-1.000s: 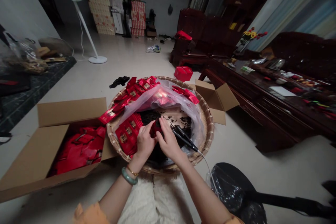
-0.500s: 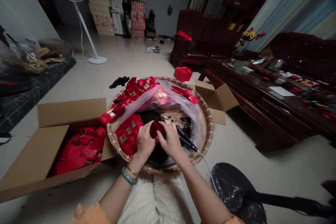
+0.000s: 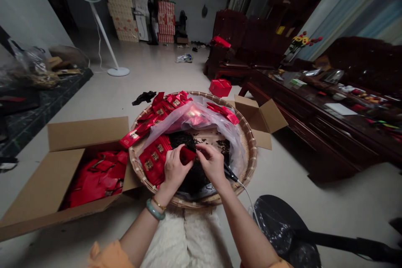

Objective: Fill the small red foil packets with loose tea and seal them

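Observation:
My left hand [image 3: 176,168] grips a small red packet [image 3: 187,155] whose mouth looks open, thumb and fingers on its sides. Just to the right, my right hand [image 3: 212,163] has its fingertips pinched together at the packet's edge; what they hold, if anything, is too small to name. Below lies a heap of dark dried leaves [image 3: 192,179], like loose tea, on clear plastic in a round woven basket [image 3: 252,150]. Partly hidden by my right hand is a black corded tool [image 3: 231,173]. Left of my hands are flat red packets [image 3: 153,157] with gold labels.
An open cardboard box [image 3: 63,176] full of red packets [image 3: 94,180] stands at the left, and another open box [image 3: 268,117] at the right. More packets [image 3: 163,111] lie along the basket's far rim. A white cord [image 3: 250,201] runs down past a black round base [image 3: 279,222].
My right hand has drawn slightly right and its fingers have come together in a pinch. The packet stays in my left hand. More of the black tool is now covered.

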`<state>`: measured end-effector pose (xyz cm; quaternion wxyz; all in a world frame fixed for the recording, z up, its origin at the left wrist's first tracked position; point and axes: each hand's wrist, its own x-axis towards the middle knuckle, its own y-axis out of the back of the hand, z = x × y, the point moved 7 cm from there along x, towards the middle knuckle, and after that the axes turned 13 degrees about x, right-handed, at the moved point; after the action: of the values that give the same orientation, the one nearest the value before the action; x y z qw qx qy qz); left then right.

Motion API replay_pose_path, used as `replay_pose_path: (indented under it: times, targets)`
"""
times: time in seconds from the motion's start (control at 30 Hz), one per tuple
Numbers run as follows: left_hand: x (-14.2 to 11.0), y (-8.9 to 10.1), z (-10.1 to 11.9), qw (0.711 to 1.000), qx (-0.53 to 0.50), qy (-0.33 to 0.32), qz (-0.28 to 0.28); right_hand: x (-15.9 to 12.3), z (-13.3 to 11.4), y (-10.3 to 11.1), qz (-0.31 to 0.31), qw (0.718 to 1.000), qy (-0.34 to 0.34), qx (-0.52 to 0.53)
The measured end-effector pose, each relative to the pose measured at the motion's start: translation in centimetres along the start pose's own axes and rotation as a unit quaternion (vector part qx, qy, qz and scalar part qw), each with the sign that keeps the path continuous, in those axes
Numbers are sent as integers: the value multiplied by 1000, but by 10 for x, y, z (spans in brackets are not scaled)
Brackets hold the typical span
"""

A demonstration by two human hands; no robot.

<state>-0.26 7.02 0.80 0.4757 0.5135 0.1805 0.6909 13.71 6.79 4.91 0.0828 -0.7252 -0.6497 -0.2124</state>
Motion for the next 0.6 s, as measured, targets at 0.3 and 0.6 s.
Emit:
replay_pose_path:
  times: [0.3,0.6]
  targets:
    - [0,-1,3,999,17,-34,12,6,-23,-18,-68,992,80,-74]
    - [1,1,1,999,16,-29,1,13,-17,-27,-88,983,76,-146]
